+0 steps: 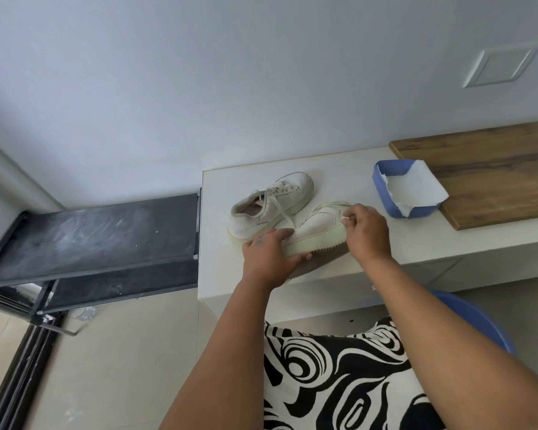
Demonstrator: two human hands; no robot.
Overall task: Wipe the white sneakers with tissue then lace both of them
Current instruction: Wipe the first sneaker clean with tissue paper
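Sneakers are lying on the white desk (pixel 385 243) in the head view, close to its left end. The far sneaker (pixel 271 206) is standing on its sole and its laces are already threaded. The near sneaker (pixel 317 231) is tipped on its side, so its greenish sole edge and dark tread are facing the person, and it is touching the far one. The left hand (pixel 269 257) is gripping the heel end of this sole, with fingers over the top and the thumb under it. The right hand (pixel 367 231) is resting at the toe end, and its curled fingers are pinching a small piece of white tissue (pixel 344 219) against the upper. To the right, a blue tray (pixel 385 197) lined with white paper is sitting near a wooden board (pixel 494 178).
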